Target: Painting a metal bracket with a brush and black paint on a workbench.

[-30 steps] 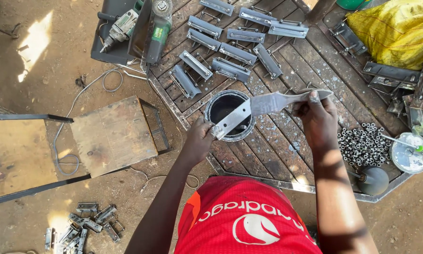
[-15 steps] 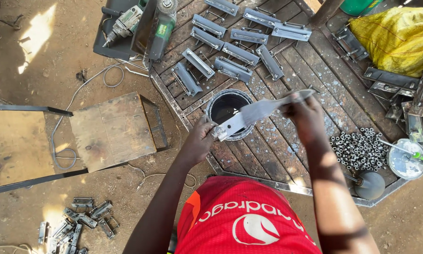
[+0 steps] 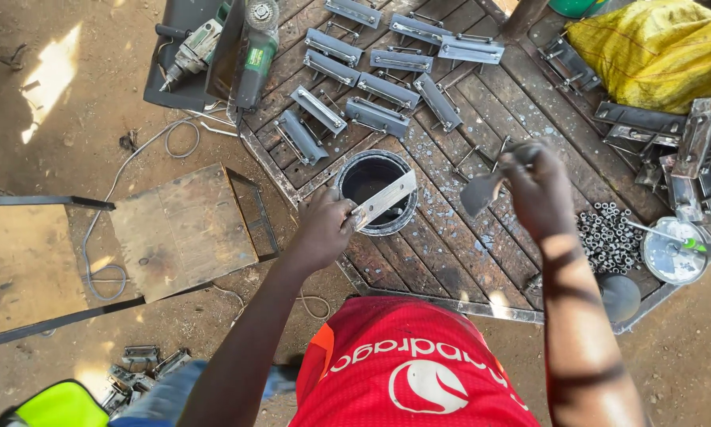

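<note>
Changed since half a second back: metal strip (image 3: 384, 198) no longer spanning both hands as one long piece; now only its left end gripped, right end free over the round black opening (image 3: 371, 188) in the worktop (image 3: 450, 245). Right hand (image 3: 539, 192) pulled away to the right and lifted, blurred with motion. A second, darker flat piece (image 3: 480, 192) now at the right hand (same part or separate one, cannot tell).

Left hand (image 3: 324, 228) clenched on the lower end of the strip, fingers curled tight, knuckles up, at the rim of the opening. Strip tilted up to the right, lying across the hole.

Right hand closed around the dark flat piece, thumb and fingers pinched on its upper edge; grip detail smeared by blur.

Around: rows of grey metal brackets (image 3: 379, 115) laid on the worktop beyond the opening, pile of small nuts (image 3: 608, 237) right of the right hand, round tin lid (image 3: 673, 251) with a green-handled tool beside the nuts, yellow sack (image 3: 660, 47) top right, two angle grinders (image 3: 229, 39) top left, wooden board (image 3: 183, 229) on the dirt floor left.
</note>
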